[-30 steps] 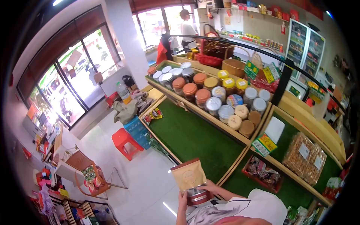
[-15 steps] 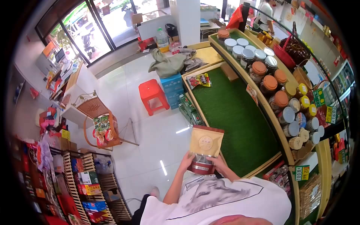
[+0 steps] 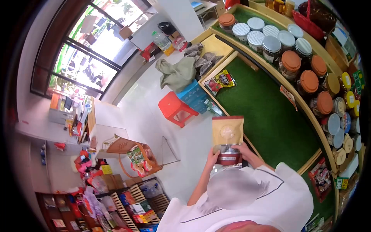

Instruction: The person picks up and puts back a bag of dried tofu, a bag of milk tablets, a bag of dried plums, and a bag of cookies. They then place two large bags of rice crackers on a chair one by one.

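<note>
A tan and dark red stand-up food pouch (image 3: 228, 131) is held upright in front of my chest. It has a round emblem on its upper part and a see-through window lower down. My left hand (image 3: 213, 157) grips its lower left side, and my right hand (image 3: 244, 150) grips the lower right side. Just beyond the pouch lies the green turf-lined display tray (image 3: 270, 127), with a colourful snack bag (image 3: 220, 82) at its far left corner.
Jars with white, orange and yellow lids (image 3: 290, 62) line the raised shelf on the right. A red stool (image 3: 176, 108) stands beside blue boxes (image 3: 193, 96). A wicker chair (image 3: 133, 152) with packets on it is at left. Shelves of goods (image 3: 135, 205) fill the lower left.
The view has turned and come closer to the display, so the room appears tilted and shifted. Both hands keep hold of the pouch, which now appears more upright.
</note>
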Tool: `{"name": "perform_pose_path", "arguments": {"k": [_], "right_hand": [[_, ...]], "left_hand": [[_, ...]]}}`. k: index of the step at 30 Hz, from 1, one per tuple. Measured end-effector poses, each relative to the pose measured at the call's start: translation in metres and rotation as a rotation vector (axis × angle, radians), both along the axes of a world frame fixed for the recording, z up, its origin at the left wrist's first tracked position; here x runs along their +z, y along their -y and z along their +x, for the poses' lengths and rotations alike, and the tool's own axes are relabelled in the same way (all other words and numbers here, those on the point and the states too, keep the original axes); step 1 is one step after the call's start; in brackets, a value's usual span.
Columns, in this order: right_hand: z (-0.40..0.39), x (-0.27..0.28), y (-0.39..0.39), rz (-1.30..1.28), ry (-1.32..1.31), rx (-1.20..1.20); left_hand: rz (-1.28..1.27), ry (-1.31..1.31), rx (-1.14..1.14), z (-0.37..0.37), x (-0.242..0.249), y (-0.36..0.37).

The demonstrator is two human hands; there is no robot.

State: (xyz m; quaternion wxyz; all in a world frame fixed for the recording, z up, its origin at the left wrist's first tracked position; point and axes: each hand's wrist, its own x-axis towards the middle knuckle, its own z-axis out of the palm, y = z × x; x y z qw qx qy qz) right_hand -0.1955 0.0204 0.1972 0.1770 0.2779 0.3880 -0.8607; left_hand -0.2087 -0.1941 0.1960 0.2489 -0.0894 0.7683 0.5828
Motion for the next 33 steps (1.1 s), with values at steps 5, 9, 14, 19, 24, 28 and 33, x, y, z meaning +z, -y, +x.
{"name": "perform_pose_path", "arguments": {"k": [5,9,14,19,24,28,33], "right_hand": [[-0.068,0.01,-0.02,-0.066,0.025,-0.073],[-0.097,-0.024,-0.035,0.079,0.021,-0.203],[-0.124,-0.054,-0.049,0.024,0.02,-0.432],[-0.164,-0.052,-0.035,-0.011,0.063,-0.596],[-0.246,-0.066,-0.002,0.101,0.134,-0.743],[-0.323,-0.057,0.004,-0.011,0.03,-0.763],[-0.397,-0.1,0.008,0.167,0.113,-0.791]], "left_hand": [[0.063,0.052,-0.091,-0.089,-0.011,-0.014],[-0.021,0.056,-0.16,-0.139,-0.022,-0.046],[0.009,0.005,-0.409,-0.203,-0.041,-0.077],[-0.015,0.071,-0.58,-0.278,-0.068,-0.086],[0.03,-0.019,-0.647,-0.365,-0.085,-0.078],[0.028,-0.152,-0.678,-0.458,-0.082,-0.079],[-0.147,-0.522,-0.697,-0.554,-0.106,-0.093]]}}
